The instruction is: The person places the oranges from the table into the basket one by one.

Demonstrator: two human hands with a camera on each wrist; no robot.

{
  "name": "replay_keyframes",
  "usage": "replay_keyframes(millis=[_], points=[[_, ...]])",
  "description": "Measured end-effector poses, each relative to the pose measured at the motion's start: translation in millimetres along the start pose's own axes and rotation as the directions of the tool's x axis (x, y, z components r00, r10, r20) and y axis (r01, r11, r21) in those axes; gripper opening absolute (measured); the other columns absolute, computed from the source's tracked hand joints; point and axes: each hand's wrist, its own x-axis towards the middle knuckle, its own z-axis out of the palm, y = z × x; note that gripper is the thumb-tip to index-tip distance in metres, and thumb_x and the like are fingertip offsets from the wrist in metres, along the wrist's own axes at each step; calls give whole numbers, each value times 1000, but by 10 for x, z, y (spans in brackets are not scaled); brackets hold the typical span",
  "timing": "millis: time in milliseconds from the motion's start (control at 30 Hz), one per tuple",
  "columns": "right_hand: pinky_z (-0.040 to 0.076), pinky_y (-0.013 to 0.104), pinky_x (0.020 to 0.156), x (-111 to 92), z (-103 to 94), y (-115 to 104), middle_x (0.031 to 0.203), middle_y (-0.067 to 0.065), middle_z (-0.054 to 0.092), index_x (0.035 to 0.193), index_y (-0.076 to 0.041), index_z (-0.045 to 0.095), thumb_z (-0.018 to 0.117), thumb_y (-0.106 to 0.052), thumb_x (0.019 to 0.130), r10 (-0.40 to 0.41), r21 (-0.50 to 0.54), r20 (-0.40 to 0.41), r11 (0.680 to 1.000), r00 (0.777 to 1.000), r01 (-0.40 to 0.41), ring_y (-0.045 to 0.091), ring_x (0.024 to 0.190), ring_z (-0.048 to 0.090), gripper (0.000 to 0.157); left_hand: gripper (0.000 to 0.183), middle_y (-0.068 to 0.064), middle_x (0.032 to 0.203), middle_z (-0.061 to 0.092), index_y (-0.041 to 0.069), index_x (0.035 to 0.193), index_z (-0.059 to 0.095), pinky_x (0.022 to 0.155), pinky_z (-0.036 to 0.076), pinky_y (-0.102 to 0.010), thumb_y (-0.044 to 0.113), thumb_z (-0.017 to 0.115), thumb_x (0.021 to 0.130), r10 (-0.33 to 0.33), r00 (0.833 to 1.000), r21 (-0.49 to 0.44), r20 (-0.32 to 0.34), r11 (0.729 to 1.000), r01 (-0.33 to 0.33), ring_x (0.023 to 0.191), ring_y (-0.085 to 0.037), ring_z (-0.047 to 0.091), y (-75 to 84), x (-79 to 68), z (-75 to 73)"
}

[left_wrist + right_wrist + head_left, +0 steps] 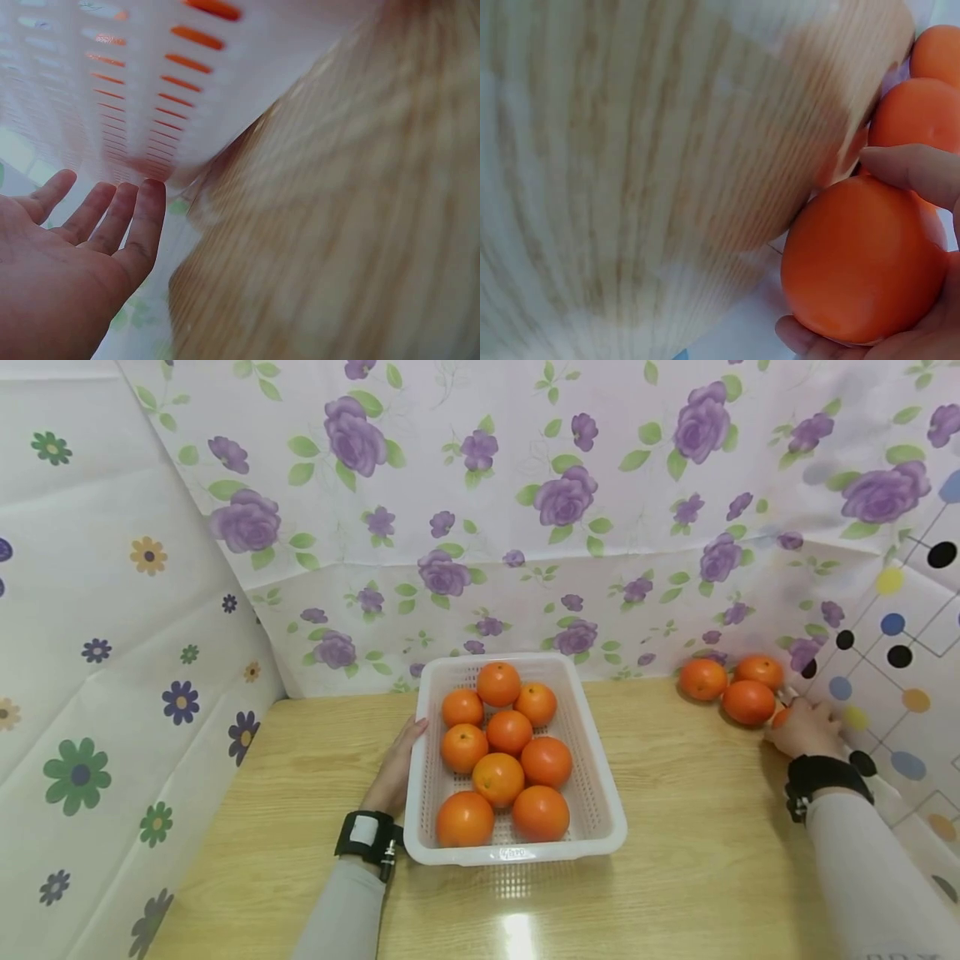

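- White cloth point(630, 410) with purple flowers hangs behind everything, maybe as a screen. Its top is cut off.
- Wood-look table point(675, 852) lies under it all. Its near edge is out of sight.
- White basket point(480, 857) sits mid-table, likely so both hands can reach it. Nine oranges point(498, 779) show inside (more holes than wall, that basket!).
- Left hand point(392, 772) has straight, spread fingers. The tips seem to touch the basket's side, probably so it won't slide.
- Right hand point(808, 731) curls thumb and fingers round one orange point(862, 262) in the far right corner. The head view mostly hides that orange, and some fingertips are hidden too.
- Three loose oranges point(748, 702) bunch beside it, perhaps so they won't roll.
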Motion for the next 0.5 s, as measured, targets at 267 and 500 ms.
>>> replay_keyframes(millis=[267,500], points=[[28,84,89,-105,-30,-99,126,59,19,121,24,35,72,-22,88,22,28,7,999,1000,-23,78,109,23,68,73,-7,164,33,33,166,20,113,37,-58,61,47,104,8,1000,-11,3,1000,-8,144,-33,39,-4,17,-9],[25,84,90,-150,-27,-97,125,62,20,120,25,34,70,-21,88,-8,28,-49,1000,999,10,80,110,23,67,74,-8,165,32,32,166,19,113,38,-58,62,47,104,-7,1000,-18,-1,1000,7,144,-32,40,-14,21,-11]])
